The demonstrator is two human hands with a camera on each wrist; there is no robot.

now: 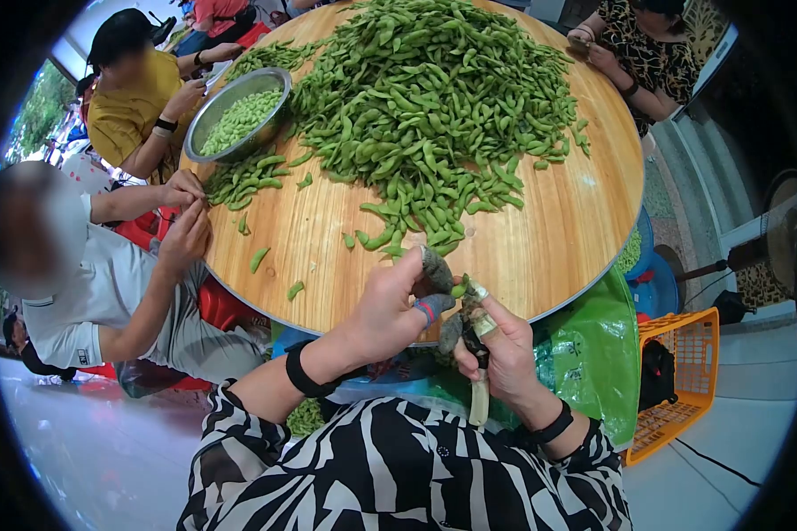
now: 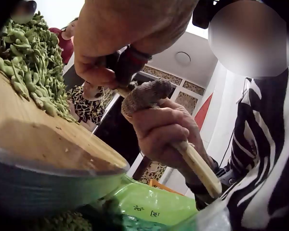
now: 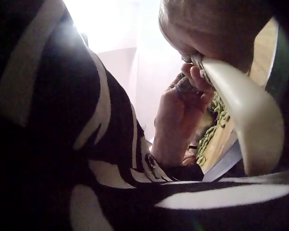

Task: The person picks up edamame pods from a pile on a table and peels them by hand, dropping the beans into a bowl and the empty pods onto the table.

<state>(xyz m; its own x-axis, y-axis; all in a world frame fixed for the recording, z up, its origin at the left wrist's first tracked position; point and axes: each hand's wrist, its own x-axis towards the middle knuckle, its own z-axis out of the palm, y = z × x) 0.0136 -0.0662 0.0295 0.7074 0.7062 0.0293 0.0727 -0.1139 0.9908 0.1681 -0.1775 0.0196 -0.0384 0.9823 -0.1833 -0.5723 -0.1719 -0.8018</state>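
My left hand (image 1: 385,305), with cloth covers on thumb and finger, pinches a small green soybean pod (image 1: 459,290) near the table's front edge. My right hand (image 1: 509,354) meets it there and grips a tool by its long pale handle (image 1: 479,403); its working end is hidden among the fingers. In the left wrist view the handle (image 2: 200,168) sticks out below the curled right fingers, one wearing a grey knitted cover (image 2: 142,98). The right wrist view shows the smooth handle (image 3: 255,115) close up, with my left hand (image 3: 176,118) beyond.
A large heap of soybean pods (image 1: 434,97) covers much of the round wooden table (image 1: 576,221). Shelled beans fill a metal bowl (image 1: 279,93) at left. Three other people sit around. A green bag (image 1: 593,354) and an orange crate (image 1: 700,354) stand at right.
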